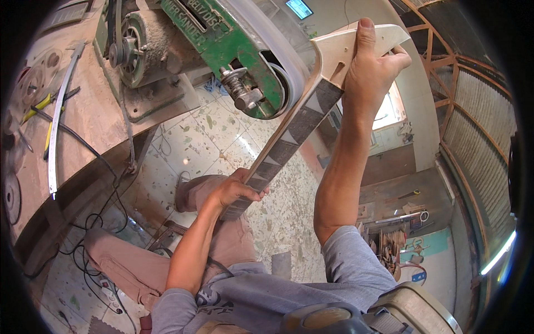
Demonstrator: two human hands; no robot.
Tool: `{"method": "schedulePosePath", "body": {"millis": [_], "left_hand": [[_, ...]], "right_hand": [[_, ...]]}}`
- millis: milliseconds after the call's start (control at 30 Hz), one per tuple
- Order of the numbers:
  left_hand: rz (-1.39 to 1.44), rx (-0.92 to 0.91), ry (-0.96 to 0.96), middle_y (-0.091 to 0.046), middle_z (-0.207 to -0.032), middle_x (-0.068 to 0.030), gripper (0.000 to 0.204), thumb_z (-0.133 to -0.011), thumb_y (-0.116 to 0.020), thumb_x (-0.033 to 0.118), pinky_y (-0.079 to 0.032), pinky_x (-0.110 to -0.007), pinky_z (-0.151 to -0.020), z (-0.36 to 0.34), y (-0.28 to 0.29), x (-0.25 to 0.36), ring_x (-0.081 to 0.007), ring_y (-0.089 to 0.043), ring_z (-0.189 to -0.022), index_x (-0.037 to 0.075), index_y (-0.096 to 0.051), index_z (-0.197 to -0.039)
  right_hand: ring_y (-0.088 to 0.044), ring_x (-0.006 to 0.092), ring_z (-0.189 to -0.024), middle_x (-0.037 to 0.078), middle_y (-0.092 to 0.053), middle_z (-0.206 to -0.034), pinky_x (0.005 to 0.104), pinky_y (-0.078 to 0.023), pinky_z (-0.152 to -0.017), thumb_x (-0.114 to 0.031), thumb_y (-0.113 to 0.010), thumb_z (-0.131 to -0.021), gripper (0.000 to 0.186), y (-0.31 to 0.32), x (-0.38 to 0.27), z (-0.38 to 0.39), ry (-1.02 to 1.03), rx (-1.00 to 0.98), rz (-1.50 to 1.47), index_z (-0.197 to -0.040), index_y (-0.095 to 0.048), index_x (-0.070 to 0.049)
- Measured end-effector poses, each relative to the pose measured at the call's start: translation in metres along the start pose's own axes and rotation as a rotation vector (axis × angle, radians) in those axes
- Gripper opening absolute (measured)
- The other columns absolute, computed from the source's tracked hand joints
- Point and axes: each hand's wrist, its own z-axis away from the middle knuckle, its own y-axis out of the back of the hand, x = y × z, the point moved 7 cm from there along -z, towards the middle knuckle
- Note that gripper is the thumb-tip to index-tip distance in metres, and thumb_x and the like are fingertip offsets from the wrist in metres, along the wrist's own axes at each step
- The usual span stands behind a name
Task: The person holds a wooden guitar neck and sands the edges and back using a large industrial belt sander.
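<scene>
A guitar neck (305, 127) runs slantwise across the middle, its dark fretboard set with pale geometric inlays. My right hand (370, 69) grips its pale wooden headstock (334, 50) at the upper end, thumb laid over the face. Lower down, my left hand (235, 190) is wrapped around the neck near its other end. Beside the headstock end stands a green belt sander (247, 67). Its pale belt (297, 72) curves around the end roller close to the neck's edge; whether they touch I cannot tell.
A dusty motor (142, 47) sits on the wooden bench (94, 128) at left, with a metal ruler (58, 117) and yellow-handled pliers (38, 107). Black cables (92, 214) hang down to the littered tile floor (206, 133). Tool-laden shelving (389, 250) stands at right.
</scene>
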Motion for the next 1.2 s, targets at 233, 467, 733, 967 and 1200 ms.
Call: {"method": "schedulePosePath", "body": {"millis": [233,467,733,967,1200], "left_hand": [[0.035,-0.022,0.017,-0.068,-0.092,-0.0116,0.059,-0.056,-0.070,0.000,-0.052,-0.032,-0.076,-0.002,0.000,-0.007,-0.0196,-0.065,-0.080,-0.005,-0.060,-0.114],[-0.495,0.205,-0.199,-0.066,-0.092,-0.0073,0.036,-0.071,-0.070,0.007,-0.049,-0.032,-0.077,-0.019,0.014,-0.006,-0.0184,-0.062,-0.083,-0.002,-0.062,-0.104],[-1.394,0.635,-0.603,-0.049,-0.100,-0.0241,0.057,-0.081,-0.076,0.031,-0.040,-0.048,-0.085,-0.009,-0.097,0.024,-0.0406,-0.049,-0.094,-0.005,-0.045,-0.112],[-1.530,0.379,-0.653,-0.049,-0.119,-0.0241,0.057,-0.080,-0.074,0.021,-0.041,-0.047,-0.097,-0.004,-0.152,0.042,-0.0407,-0.050,-0.110,-0.003,-0.047,-0.125],[-2.165,0.094,-1.027,-0.039,-0.148,-0.0200,0.075,-0.069,-0.072,0.003,-0.036,-0.049,-0.112,-0.013,-0.252,0.111,-0.0401,-0.038,-0.138,0.007,-0.046,-0.140]], "right_hand": [[-0.058,0.0257,-0.103,0.022,-0.053,-0.110,0.0341,-0.047,-0.092,-0.040,-0.073,-0.089,0.067,0.003,-0.009,0.003,0.038,0.031,0.080,-0.116,-0.034,0.008],[-0.058,0.0149,-0.076,0.009,-0.056,-0.083,0.0335,-0.048,-0.073,-0.036,-0.059,-0.098,0.047,0.026,0.048,-0.009,-0.113,-0.043,-0.108,-0.120,-0.048,0.004],[-0.067,0.0164,-0.077,0.013,-0.066,-0.094,0.0299,-0.057,-0.065,-0.036,-0.065,-0.095,0.045,0.100,0.087,0.127,-0.618,0.064,-0.498,-0.118,-0.051,0.000],[-0.066,0.0150,-0.058,0.008,-0.066,-0.070,0.0293,-0.057,-0.056,-0.022,-0.073,-0.087,0.026,0.176,0.135,0.136,-0.897,-0.158,-0.547,-0.085,-0.063,0.001],[-0.066,0.0174,-0.060,0.009,-0.065,-0.069,0.0315,-0.056,-0.054,-0.019,-0.078,-0.081,0.028,0.247,0.173,0.160,-1.058,-0.787,-0.351,-0.087,-0.062,0.002]]}}
